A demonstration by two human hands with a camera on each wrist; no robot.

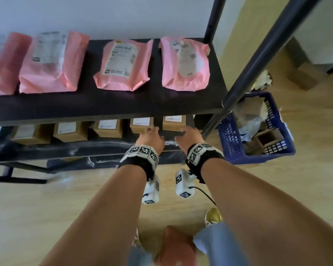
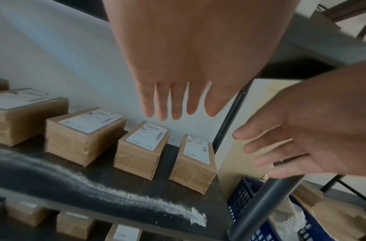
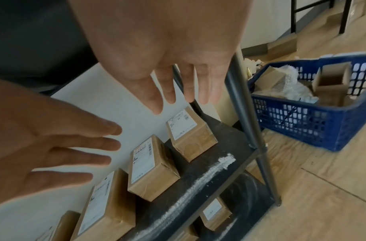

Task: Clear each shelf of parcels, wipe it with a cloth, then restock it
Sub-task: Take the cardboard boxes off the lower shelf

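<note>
Forearms: both bare, running up from the bottom of the head view, each with a black wrist strap carrying coded markers
Left hand (image 1: 150,138): centre of the head view, reaching under the upper shelf; fingers straight and slightly apart, holding nothing, above the row of boxes
Right hand (image 1: 188,136): just right of the left one, fingers straight and spread, holding nothing
Rightmost cardboard box (image 2: 193,163): lower centre of the left wrist view, on the middle shelf (image 2: 107,184), white label on top; the hands hover over it without touching
Second cardboard box (image 2: 141,149): just left of it, a gap between them
Pink mailer bags (image 1: 121,64): in a row across the upper shelf (image 1: 104,104), upper half of the head view
Blue plastic crate (image 1: 273,150): right of the head view, on the wooden floor beside the rack, holding opened cartons and bubble wrap
Dark rack post (image 3: 248,117): upright between shelf and crate in the right wrist view
</note>
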